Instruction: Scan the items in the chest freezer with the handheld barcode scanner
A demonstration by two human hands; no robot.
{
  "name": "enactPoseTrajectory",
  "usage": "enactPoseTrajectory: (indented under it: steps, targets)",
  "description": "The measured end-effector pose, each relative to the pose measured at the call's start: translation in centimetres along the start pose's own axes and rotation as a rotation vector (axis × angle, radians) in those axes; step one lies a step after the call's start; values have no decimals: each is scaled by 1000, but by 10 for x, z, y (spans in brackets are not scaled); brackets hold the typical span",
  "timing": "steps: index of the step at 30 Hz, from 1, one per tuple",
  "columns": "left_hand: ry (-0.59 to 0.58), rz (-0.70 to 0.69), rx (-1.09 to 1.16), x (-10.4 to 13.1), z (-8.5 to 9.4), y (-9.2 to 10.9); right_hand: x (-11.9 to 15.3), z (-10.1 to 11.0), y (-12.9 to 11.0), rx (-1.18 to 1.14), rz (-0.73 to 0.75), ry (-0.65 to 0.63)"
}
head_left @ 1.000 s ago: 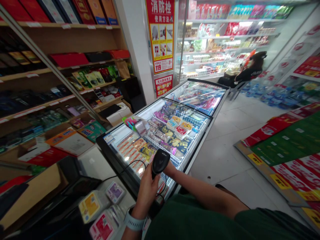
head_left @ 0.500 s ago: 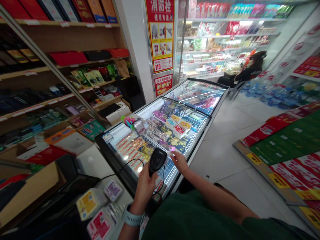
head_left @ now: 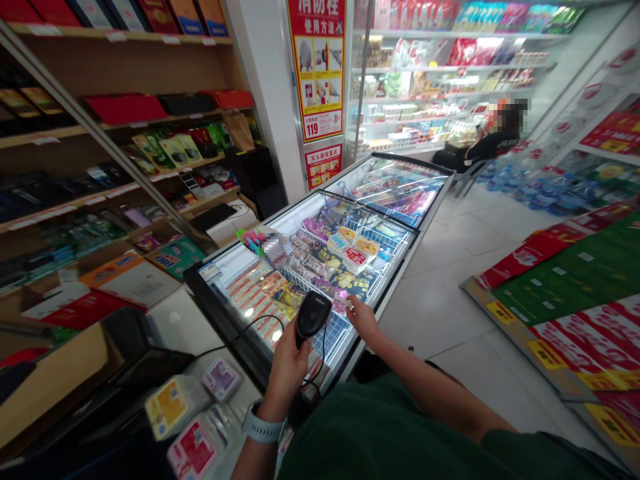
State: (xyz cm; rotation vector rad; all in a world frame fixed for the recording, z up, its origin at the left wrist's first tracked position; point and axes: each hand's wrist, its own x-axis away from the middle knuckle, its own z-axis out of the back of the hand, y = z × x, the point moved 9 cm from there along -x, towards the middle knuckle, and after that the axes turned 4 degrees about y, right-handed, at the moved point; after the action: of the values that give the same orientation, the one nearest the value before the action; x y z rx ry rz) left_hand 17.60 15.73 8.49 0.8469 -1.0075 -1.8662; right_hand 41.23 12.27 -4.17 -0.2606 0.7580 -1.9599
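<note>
My left hand (head_left: 287, 363), with a pale watch on the wrist, is wrapped round the handle of a black barcode scanner (head_left: 314, 313). The scanner's head is raised over the freezer's glass top, and its cable (head_left: 327, 340) hangs below. To its right, my right hand (head_left: 364, 319) pinches the edge of a small pink and clear packet (head_left: 342, 302); its exact kind is too small to make out. Several plastic tubs (head_left: 354, 248) with yellow and red labels rest on the chest freezer (head_left: 395, 267), beyond both hands.
More labelled tubs (head_left: 173, 403) stand on the white counter (head_left: 173, 320) at lower left. Stocked shelves (head_left: 125, 123) line the left side. Stacked red and green cartons (head_left: 565, 287) stand to the right. A person (head_left: 493, 137) sits far back near the lit fridge shelves.
The whole view has shifted slightly, with the scene sliding a little left. Both hands keep their holds, the scanner and the packet staying close together.
</note>
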Motion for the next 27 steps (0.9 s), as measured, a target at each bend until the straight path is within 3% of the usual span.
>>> enactPoseTrajectory:
  steps: [10, 16, 27]
  targets:
    - [8, 8, -21, 0, 2, -2, -1, 0, 9, 32, -58, -5]
    - [-4, 6, -1, -1, 3, -1, -2, 3, 8, -53, 38, -17]
    - [4, 25, -5, -5, 4, -1, -1, 7, 23, -131, -64, -54]
